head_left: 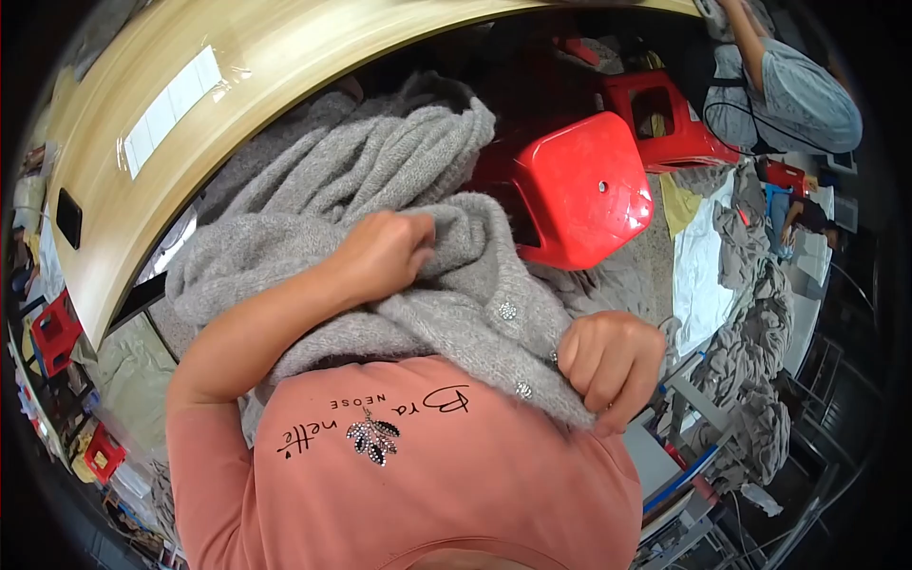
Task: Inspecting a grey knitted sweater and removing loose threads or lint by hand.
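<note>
A grey fuzzy knit cardigan (456, 318) lies bunched across my lap and against my pink shirt. Sparkly round buttons (507, 311) run along its edge on the right side. My right hand (613, 366) is closed round the buttoned edge, its thumb pointing down near the corner of the knit. My left hand (380, 252) rests in the middle of the folds with its fingers curled into the cardigan; its fingertips are partly hidden. More grey knit (380, 152) is heaped in long folds just beyond my left hand.
A pale wooden table (285, 57) curves along the far left, with a phone (69, 218) and a taped white paper strip (173, 109) on it. Red plastic stools (594, 190) stand ahead. Heaps of grey garments (760, 332) lie at right. Another person (793, 95) is at far right.
</note>
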Motion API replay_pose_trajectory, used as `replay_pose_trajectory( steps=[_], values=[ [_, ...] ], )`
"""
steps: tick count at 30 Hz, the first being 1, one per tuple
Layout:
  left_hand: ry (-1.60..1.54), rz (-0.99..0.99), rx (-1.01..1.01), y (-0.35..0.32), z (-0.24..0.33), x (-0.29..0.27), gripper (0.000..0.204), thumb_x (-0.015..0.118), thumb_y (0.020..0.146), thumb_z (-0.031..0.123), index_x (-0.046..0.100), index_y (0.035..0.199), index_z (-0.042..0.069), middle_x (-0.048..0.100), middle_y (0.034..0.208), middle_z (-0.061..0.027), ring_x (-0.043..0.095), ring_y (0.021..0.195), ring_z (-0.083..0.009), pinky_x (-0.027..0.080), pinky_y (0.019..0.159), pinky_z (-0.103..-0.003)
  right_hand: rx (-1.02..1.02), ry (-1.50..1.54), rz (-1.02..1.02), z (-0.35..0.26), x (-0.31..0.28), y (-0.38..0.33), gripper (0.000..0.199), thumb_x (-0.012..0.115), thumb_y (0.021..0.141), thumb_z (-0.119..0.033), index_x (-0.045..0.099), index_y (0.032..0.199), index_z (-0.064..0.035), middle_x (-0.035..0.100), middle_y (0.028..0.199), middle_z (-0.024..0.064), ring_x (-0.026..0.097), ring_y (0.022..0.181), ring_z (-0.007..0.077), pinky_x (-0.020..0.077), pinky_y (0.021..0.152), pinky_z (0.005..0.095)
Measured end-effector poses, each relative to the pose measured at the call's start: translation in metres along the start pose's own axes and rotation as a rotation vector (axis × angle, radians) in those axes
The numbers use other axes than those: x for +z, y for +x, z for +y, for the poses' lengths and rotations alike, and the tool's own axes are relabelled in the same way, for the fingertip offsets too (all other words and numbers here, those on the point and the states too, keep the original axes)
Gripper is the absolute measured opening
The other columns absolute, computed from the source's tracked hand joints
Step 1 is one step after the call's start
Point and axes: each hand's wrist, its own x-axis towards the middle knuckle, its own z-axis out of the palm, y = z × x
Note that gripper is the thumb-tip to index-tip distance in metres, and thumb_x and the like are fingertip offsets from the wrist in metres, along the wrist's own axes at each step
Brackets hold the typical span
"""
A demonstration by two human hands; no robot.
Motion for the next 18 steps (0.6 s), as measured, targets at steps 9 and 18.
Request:
replay_pose_trajectory(
  steps=[9,18],
  values=[
    [0.365,0.345,0.299,0.056,0.004,0.017,0.044,0.070,0.066,0.022,0.052,0.103,0.005,0.057,0.092,-0.0098,0.053,0.088,-0.0291,0.044,0.078,-0.038,0.036,-0.073,-0.052,0.001,0.005,0.005,0.018,0.053,0.082,-0.010,0.060,0.073,0.0035,0.053,0.062,0.0098,0.040,0.041,0.0158,0.0235,0.038,0.0286],
    [0.200,0.004,0.184,0.042,0.002,0.034,0.015,0.060,0.073,0.017,0.060,0.078,0.004,0.060,0.072,-0.0196,0.058,0.074,-0.0377,0.046,0.067,-0.044,0.505,-0.191,0.044,0.009,0.000,-0.015,0.018,0.058,0.082,-0.014,0.061,0.075,0.0016,0.059,0.068,0.0146,0.057,0.058,0.0245,0.0415,0.048,0.0327]
  ],
)
